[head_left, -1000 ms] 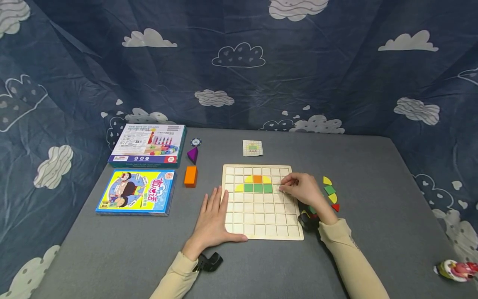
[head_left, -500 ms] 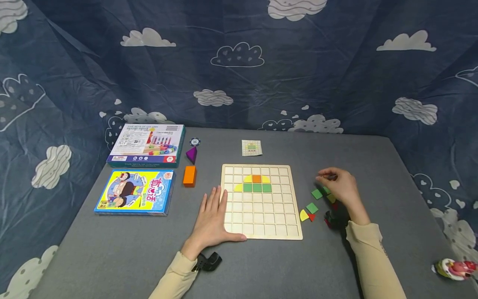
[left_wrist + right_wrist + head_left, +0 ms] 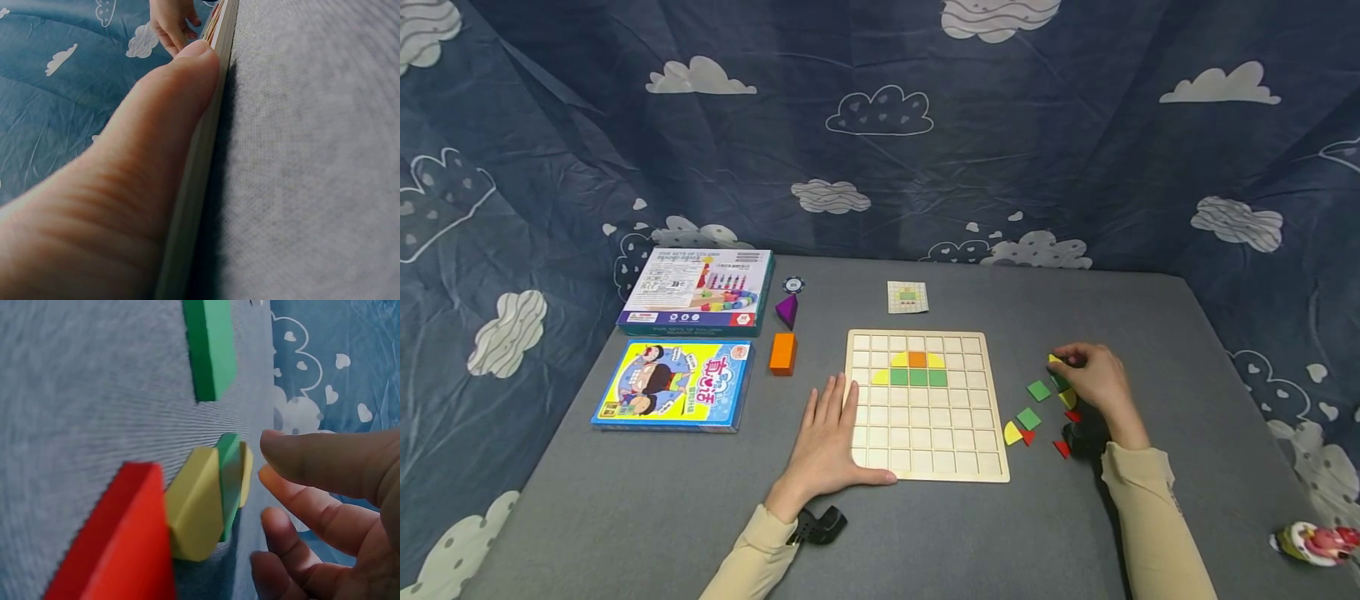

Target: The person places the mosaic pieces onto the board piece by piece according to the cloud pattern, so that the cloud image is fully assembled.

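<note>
My left hand (image 3: 829, 446) lies flat with fingers spread over the lower left corner of a wooden grid board (image 3: 955, 469), its thumb (image 3: 169, 87) along the near edge. On the board sit an orange square (image 3: 917, 359), yellow quarter-circles (image 3: 898, 361) and a row of green squares (image 3: 918, 377). To the right of the board, my right hand (image 3: 1093, 379) hovers with its fingertips right at a yellow quarter-circle piece (image 3: 246, 475). In the right wrist view, thumb and index finger are apart with nothing between them. A green piece (image 3: 229, 481), another yellow one (image 3: 197, 506) and a red one (image 3: 131, 544) line up beside it.
Loose green squares (image 3: 1028, 418), a yellow piece (image 3: 1012, 433) and red triangles (image 3: 1062, 448) lie right of the board. A pattern card (image 3: 907, 297) is behind it. Boxes (image 3: 673, 387), an orange block (image 3: 782, 354), a purple piece (image 3: 787, 311) and a chip (image 3: 793, 285) stand left; a figurine (image 3: 1317, 543) sits far right.
My right hand has moved from the board's right side out to the loose pieces and lowered to the farthest yellow one. My left hand has stayed in place.
</note>
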A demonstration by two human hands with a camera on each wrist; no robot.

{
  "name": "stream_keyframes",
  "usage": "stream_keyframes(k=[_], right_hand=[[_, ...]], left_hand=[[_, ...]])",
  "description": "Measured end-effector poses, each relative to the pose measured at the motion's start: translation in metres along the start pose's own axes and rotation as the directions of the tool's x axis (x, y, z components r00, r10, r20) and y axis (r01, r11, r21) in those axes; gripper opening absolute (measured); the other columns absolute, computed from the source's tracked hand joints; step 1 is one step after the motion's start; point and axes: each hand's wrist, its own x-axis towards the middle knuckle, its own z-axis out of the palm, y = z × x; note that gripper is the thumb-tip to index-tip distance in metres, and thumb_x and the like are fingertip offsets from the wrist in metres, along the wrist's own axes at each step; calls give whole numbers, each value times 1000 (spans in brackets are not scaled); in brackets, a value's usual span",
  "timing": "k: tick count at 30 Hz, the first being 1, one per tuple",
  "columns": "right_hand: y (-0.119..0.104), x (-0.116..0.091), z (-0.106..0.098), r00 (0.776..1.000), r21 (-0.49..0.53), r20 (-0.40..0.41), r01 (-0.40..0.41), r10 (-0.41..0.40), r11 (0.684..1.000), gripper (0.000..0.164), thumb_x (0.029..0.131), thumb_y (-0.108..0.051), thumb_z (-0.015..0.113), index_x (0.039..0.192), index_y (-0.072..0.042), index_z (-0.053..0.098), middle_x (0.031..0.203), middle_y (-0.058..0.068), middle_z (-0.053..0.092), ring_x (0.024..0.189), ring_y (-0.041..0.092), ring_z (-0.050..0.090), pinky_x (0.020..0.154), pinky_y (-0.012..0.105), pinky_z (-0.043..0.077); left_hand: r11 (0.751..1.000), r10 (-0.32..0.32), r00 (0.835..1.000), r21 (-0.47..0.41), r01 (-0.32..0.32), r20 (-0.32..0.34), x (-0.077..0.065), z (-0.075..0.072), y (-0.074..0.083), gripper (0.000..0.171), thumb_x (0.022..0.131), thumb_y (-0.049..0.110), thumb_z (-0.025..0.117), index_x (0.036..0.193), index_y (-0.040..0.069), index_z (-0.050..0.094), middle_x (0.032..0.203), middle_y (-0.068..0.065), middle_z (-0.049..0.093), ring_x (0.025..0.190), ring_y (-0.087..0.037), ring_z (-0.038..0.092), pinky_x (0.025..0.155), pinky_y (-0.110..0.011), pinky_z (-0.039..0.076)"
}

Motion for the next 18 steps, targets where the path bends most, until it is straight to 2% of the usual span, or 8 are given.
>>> stream_keyframes(k=[6,14,18], right_hand=[[3,0,1,999,-1,28,-21,21,1000,24,86,-15,69,103,3,67,95,18,61,84,30,54,64,36,38],[2,6,-3,995,5,87,-49,48,999,27,86,-17,70,102,4,65,86,13,60,73,26,51,59,33,37],[1,9,-5,992,3,117,-47,47,999,29,84,-17,72,100,5,64,86,13,60,74,26,52,60,33,38]], left_hand=[[1000,6,1000,-3,-6,-10,0,1,0,136,57,84,62,151,0,13,156,-21,6,143,-31,-1,112,-48,-2],[1000,3,1000,7,-3,-4,0,1,0,136,57,84,61,151,0,11,156,-20,5,143,-30,-1,112,-47,-2],[1000,1,1000,4,-1,-3,0,1,0,136,57,84,62,151,0,11,156,-20,5,143,-31,-1,112,-47,-2]])
